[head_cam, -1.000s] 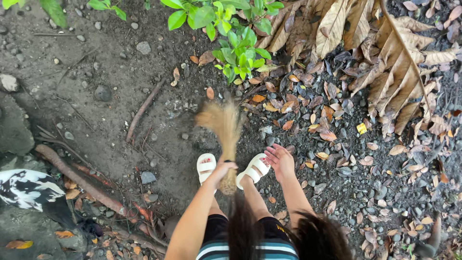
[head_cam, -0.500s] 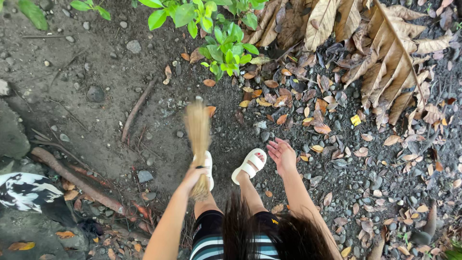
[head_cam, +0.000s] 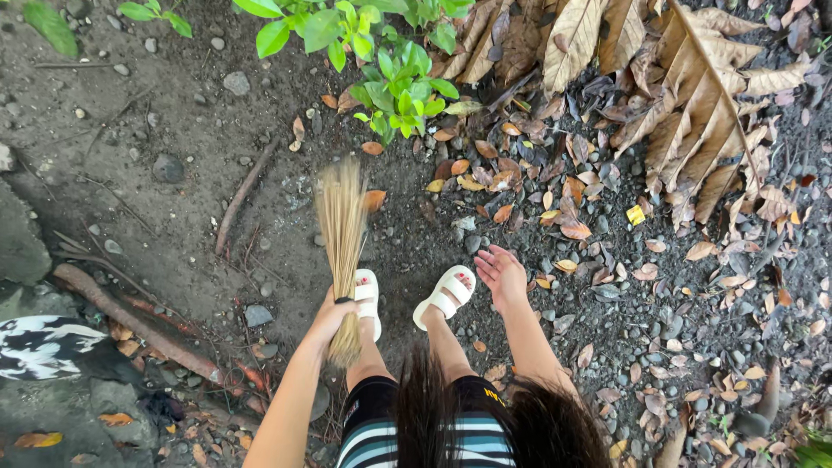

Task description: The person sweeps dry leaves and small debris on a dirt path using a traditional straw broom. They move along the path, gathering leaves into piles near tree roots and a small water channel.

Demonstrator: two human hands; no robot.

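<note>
My left hand [head_cam: 331,316] grips the bound end of a straw-coloured stick broom [head_cam: 341,230], whose bristles fan out forward over dark bare soil. My right hand [head_cam: 503,276] hangs empty with fingers apart above gravel and dry leaves, just right of my feet. Both feet wear white sandals [head_cam: 444,296] and stand on the dark ground. Scattered orange and brown fallen leaves [head_cam: 494,186] lie ahead and to the right of the broom's tip.
A small green plant [head_cam: 394,87] grows straight ahead, with large dry brown leaves [head_cam: 693,95] at the upper right. A thin stick [head_cam: 243,195] and a thick root [head_cam: 130,321] lie on the left. A black-and-white patterned object [head_cam: 39,347] sits at the left edge.
The broom has swung from in front of my feet leftward and forward, its bristles now over bare soil. My right hand has stayed open beside my right foot.
</note>
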